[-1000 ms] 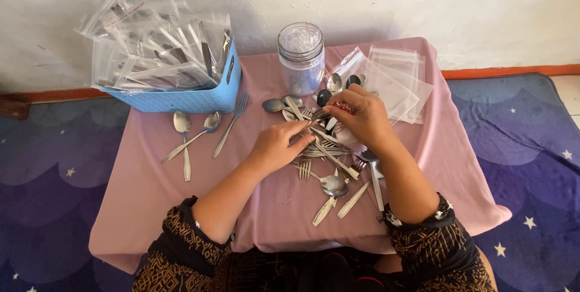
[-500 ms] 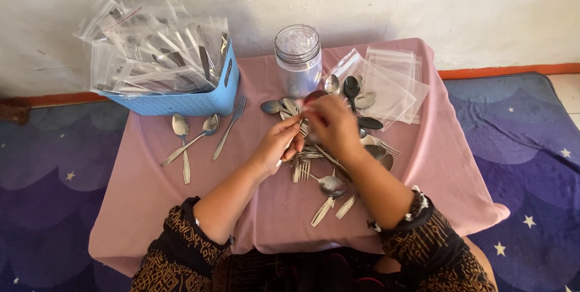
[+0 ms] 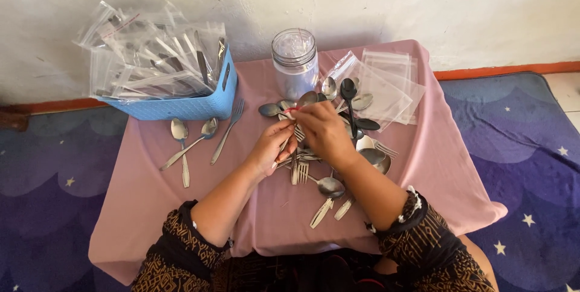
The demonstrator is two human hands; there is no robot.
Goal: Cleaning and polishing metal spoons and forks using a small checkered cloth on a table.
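Observation:
My left hand and my right hand meet over the left part of a pile of steel spoons and forks on the pink tablecloth. Both are closed on a small bundle of cutlery held between them, its handles pointing toward me. A small red thing shows at my right fingertips, at the bundle's far end. My right hand covers most of the bundle.
A clear lidded jar stands behind the pile. Empty clear bags lie at the back right. A blue basket of bagged cutlery sits back left, with two spoons and a fork before it. A blue starred mat surrounds the table.
My right hand has come left from the right side of the pile to join my left hand. Both now grip the same bundle of cutlery.

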